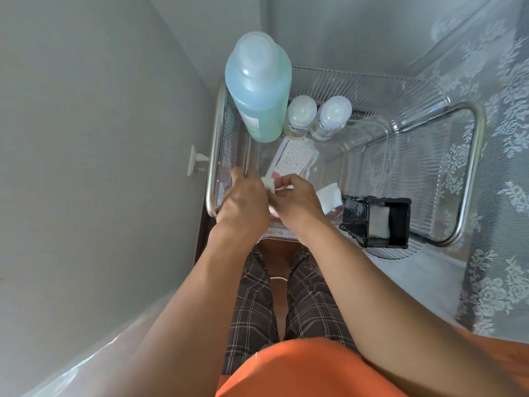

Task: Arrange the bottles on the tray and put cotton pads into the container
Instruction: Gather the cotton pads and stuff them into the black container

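A clear ribbed tray with a metal handle frame sits in front of me. At its back left stands a tall blue-green bottle. Beside it stand two small clear bottles with white caps. My left hand and right hand meet at the tray's near left corner, both pinching white cotton pads. More cotton pads lie just right of my right hand. A black container lies on its side at the near right, with a pad inside.
A clear packet with a dotted white card lies flat in the tray behind my hands. A grey wall with a socket is close on the left. A lace curtain hangs on the right. My knees are under the tray.
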Motion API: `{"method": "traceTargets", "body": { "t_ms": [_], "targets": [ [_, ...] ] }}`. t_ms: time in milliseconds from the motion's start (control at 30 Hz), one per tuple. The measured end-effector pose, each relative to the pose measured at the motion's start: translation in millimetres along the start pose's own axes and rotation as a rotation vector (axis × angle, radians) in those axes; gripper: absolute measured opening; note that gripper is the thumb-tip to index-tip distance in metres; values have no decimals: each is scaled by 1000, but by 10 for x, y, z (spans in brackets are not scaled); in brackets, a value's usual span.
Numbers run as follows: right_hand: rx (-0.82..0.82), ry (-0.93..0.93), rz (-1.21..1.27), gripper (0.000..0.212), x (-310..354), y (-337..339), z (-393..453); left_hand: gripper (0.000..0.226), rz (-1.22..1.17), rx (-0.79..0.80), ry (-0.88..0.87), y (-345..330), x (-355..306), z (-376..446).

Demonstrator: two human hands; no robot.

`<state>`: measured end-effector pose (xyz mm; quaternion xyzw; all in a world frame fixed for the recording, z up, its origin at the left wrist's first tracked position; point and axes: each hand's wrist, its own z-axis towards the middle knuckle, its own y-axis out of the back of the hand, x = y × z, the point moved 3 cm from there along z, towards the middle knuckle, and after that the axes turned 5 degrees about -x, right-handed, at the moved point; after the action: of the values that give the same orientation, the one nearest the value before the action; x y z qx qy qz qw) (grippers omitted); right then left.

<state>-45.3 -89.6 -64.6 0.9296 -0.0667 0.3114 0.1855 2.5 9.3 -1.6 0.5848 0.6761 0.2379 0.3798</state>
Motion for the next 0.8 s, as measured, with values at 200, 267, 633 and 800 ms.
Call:
{"method": "traceTargets", "body": {
  "t_ms": [200, 267, 633, 800],
  "targets": [
    [43, -69, -144, 20, -121, -98, -34, 50, 247, 118, -32, -19, -43, 10],
    [23, -28, -237, 19, -98, -123, -12, 46, 282, 116, -58, -61, -56, 63],
    [-19, 148, -665, 19, -35, -168, 19, 56, 506, 168, -91, -351, 1, 417],
    [16, 146, -584, 19, -7, -113, -74, 54, 490, 223, -143, -356, 3, 370]
  ]
}}
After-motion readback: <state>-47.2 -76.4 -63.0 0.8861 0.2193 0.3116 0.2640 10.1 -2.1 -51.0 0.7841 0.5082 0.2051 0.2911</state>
